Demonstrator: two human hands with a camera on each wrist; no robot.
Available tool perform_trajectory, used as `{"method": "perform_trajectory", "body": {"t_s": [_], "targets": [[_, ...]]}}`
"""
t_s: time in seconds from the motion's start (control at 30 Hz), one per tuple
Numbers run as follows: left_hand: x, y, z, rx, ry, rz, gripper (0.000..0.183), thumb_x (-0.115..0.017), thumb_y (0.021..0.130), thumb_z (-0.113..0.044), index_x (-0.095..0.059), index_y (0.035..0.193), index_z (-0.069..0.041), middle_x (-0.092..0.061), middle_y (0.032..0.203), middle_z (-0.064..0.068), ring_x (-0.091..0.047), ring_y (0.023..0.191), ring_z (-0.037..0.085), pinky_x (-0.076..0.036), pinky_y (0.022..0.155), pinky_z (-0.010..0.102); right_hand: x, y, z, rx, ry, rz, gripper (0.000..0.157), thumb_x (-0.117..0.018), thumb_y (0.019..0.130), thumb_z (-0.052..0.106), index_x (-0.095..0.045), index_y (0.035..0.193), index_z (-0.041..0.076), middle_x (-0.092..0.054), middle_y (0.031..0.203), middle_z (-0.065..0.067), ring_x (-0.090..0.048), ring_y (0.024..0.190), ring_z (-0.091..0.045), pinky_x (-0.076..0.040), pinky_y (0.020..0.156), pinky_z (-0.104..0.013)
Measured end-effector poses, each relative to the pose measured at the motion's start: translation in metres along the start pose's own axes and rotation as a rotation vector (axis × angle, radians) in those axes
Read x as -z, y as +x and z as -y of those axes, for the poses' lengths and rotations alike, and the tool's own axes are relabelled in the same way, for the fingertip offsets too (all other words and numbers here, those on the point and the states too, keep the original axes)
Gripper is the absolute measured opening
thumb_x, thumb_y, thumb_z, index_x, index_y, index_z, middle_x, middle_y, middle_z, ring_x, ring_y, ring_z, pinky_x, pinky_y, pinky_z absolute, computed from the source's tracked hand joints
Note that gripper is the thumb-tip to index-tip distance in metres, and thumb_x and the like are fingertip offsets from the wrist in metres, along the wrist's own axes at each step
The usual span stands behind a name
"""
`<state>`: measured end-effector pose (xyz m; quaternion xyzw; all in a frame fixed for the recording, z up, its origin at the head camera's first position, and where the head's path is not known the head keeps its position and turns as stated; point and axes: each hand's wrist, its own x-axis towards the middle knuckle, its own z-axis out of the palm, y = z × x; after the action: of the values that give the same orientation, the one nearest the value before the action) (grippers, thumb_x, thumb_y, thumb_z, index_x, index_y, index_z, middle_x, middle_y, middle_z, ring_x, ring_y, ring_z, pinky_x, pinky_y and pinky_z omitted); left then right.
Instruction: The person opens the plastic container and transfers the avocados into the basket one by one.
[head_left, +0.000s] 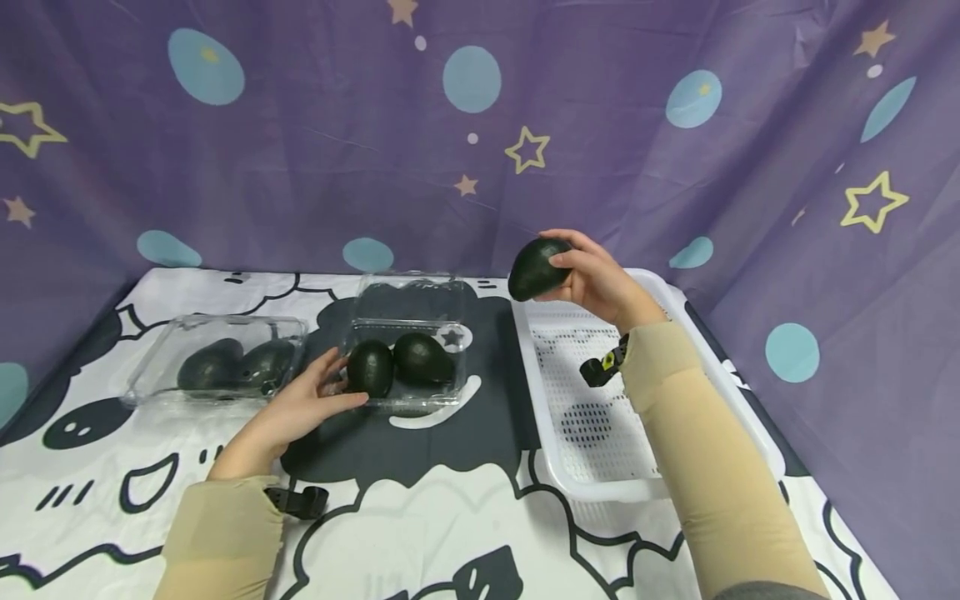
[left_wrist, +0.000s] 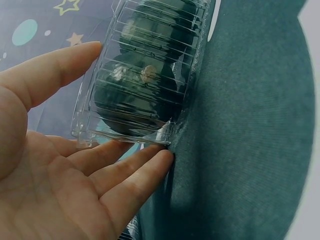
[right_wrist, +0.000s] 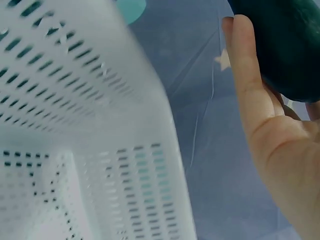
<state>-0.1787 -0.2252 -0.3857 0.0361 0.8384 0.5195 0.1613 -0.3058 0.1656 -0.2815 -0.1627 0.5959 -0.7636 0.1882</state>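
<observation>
My right hand [head_left: 600, 283] grips a dark green avocado [head_left: 531, 271], raised above the back left corner of a white perforated basket [head_left: 615, 490]. Part of the same avocado [right_wrist: 290, 50] shows at the top of the right wrist view. Two more avocados [head_left: 370, 369] lie side by side in a clear plastic clamshell box [head_left: 408, 321], its lid folded back toward the curtain. My left hand [head_left: 300, 404] rests against the left end of this box; in the left wrist view its thumb [left_wrist: 65, 70] reaches along one side and its fairly straight fingers touch the end.
Left of my left hand stands another clear clamshell box [head_left: 157, 367] with two avocados [head_left: 212, 365] inside, its lid down. The basket bottom shows bare. A patterned cloth [head_left: 405, 533] covers the table, and a purple curtain [head_left: 337, 183] hangs right behind it.
</observation>
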Motion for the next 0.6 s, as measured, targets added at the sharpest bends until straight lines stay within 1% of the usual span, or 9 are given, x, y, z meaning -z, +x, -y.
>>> {"method": "perform_trajectory", "body": {"t_s": [0.17, 0.3, 0.47, 0.6], "targets": [[-0.001, 0.001, 0.0, 0.003, -0.001, -0.002, 0.106, -0.068, 0.094, -0.032, 0.014, 0.157, -0.006, -0.007, 0.165, 0.025, -0.022, 0.147, 0.049, -0.026, 0.113, 0.067, 0.015, -0.001, -0.007, -0.017, 0.04, -0.052, 0.042, -0.045, 0.095, 0.001, -0.048, 0.134, 0.013, -0.046, 0.135, -0.012, -0.07, 0.1, -0.028, -0.06, 0.079, -0.044], [-0.001, 0.001, 0.0, 0.003, -0.003, -0.001, 0.106, -0.068, 0.095, -0.032, 0.014, 0.157, -0.006, -0.006, 0.165, 0.025, -0.022, 0.147, 0.049, -0.026, 0.113, 0.067, 0.026, -0.003, -0.012, -0.045, 0.045, -0.086, 0.039, -0.044, 0.095, 0.002, -0.049, 0.132, 0.014, -0.046, 0.134, -0.011, -0.07, 0.1, -0.027, -0.06, 0.08, -0.044], [0.0, 0.002, -0.001, 0.0, -0.004, -0.003, 0.106, -0.068, 0.095, -0.032, 0.014, 0.157, -0.006, -0.006, 0.165, 0.025, -0.021, 0.147, 0.049, -0.025, 0.113, 0.067, 0.035, -0.005, -0.017, -0.074, 0.039, -0.105, 0.04, -0.044, 0.097, 0.003, -0.045, 0.135, 0.013, -0.046, 0.133, -0.011, -0.071, 0.099, -0.026, -0.06, 0.082, -0.042], [-0.001, 0.002, 0.0, 0.002, -0.007, -0.003, 0.106, -0.067, 0.095, -0.032, 0.014, 0.157, -0.006, -0.006, 0.165, 0.025, -0.021, 0.147, 0.049, -0.025, 0.113, 0.067, 0.042, -0.006, -0.022, -0.088, 0.031, -0.118, 0.037, -0.043, 0.098, 0.004, -0.046, 0.133, 0.015, -0.046, 0.132, -0.01, -0.071, 0.098, -0.025, -0.06, 0.083, -0.041]]}}
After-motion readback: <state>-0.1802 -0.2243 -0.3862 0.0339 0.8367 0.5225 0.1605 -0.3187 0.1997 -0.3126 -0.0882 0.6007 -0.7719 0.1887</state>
